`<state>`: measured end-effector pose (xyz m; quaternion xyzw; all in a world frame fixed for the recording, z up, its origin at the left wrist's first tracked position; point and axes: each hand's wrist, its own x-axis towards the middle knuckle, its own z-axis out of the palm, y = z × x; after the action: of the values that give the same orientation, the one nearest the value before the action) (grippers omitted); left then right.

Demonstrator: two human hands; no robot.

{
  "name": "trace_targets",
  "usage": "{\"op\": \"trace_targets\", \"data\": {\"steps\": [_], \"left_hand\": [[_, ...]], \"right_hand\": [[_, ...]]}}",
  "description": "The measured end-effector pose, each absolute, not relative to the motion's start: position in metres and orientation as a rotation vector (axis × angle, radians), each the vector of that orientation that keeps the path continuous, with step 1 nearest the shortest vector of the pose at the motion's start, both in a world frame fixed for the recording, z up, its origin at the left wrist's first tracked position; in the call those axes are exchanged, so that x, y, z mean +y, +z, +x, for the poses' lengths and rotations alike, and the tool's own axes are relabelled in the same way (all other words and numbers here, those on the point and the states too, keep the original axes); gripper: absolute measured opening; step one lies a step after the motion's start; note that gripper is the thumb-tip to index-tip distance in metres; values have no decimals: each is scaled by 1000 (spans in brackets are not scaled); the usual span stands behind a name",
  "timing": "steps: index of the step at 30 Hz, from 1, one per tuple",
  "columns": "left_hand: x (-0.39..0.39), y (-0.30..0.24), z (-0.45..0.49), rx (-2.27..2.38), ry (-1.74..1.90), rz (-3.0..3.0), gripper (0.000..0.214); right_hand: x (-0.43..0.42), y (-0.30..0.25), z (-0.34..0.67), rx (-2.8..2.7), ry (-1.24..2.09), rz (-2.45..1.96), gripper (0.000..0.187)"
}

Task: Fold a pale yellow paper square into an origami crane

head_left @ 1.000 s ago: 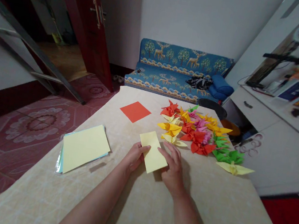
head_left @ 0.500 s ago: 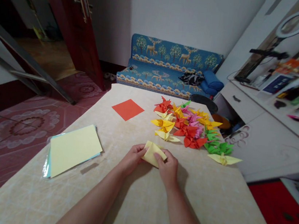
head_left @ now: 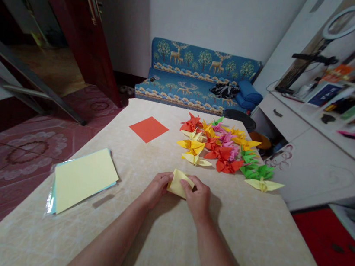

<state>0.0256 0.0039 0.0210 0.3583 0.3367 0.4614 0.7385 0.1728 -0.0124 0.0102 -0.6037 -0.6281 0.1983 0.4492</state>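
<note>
A folded piece of pale yellow paper [head_left: 178, 184] is held between my two hands, above the middle of the table. My left hand [head_left: 158, 188] grips its left edge, with the fingers partly hidden behind it. My right hand [head_left: 198, 197] has its thumb pressed on the front face and its other fingers round the right side. Beyond the hands, to the right, lies a cluster of folded paper cranes [head_left: 223, 158] in red, orange, yellow, pink and green. A flat red paper square [head_left: 148, 129] lies farther off to the left.
A stack of yellow and blue paper sheets [head_left: 84, 179] in a clear sleeve lies on the table's left side, beside a small greyish strip [head_left: 103, 201]. Behind the cloth-covered table [head_left: 161, 253] stands a blue patterned sofa [head_left: 187, 82]. A white cabinet [head_left: 316, 169] stands at the right.
The flap at the right of the yellow paper has been pressed in, so the paper looks more compact. My right thumb has shifted slightly left. The whole view has turned a little.
</note>
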Motion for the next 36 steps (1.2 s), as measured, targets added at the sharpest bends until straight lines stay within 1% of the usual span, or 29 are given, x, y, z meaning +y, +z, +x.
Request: {"op": "trace_targets", "data": {"steps": [5, 11, 17, 23, 30, 36], "left_hand": [[5, 19, 26, 733, 1022, 787, 25], [3, 17, 25, 775, 1007, 825, 33], [5, 14, 24, 811, 957, 924, 33], [5, 11, 24, 825, 964, 940, 33], [3, 15, 27, 777, 1018, 863, 33], [1, 22, 27, 739, 1071, 803, 33]], "right_hand": [[-11, 6, 174, -1571, 457, -1488, 22], [-11, 5, 175, -1615, 415, -1509, 21], [-11, 4, 175, -1621, 377, -1523, 22], [-11, 2, 175, -1601, 415, -1506, 22], [-11, 8, 172, -1320, 695, -1384, 17], [-11, 18, 168, -1121, 633, -1174, 15]]}}
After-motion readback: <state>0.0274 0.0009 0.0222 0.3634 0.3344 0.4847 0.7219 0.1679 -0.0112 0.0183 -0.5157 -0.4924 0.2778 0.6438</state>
